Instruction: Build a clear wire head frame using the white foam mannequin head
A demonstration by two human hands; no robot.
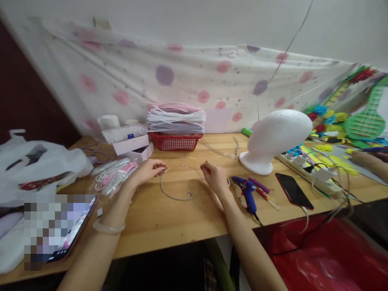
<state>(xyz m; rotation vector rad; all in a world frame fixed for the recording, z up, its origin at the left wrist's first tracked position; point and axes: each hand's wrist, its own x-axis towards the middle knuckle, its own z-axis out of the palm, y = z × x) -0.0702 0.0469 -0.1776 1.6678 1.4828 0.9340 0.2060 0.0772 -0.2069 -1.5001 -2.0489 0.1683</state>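
A thin wire hoop [174, 198] hangs or rests over the wooden table between my hands; I cannot tell whether it touches the tabletop. My left hand [153, 169] is pinched at the hoop's upper left, with a fine strand at the fingertips. At its upper right, my right hand [214, 174] is closed with the fingers pressed together on the wire. A blue hot glue gun [247, 192] lies just right of my right hand. Left of my left hand is a clear bag of pink and white cords [113, 176].
A red basket [177, 142] with bundled pipe cleaners [176, 119] stands behind. At right are a white foam head [275, 135], a phone [294, 190], a power strip [317, 176] and another person's hand [371, 161]. A lit phone [72, 234] and plastic bag [39, 165] lie left.
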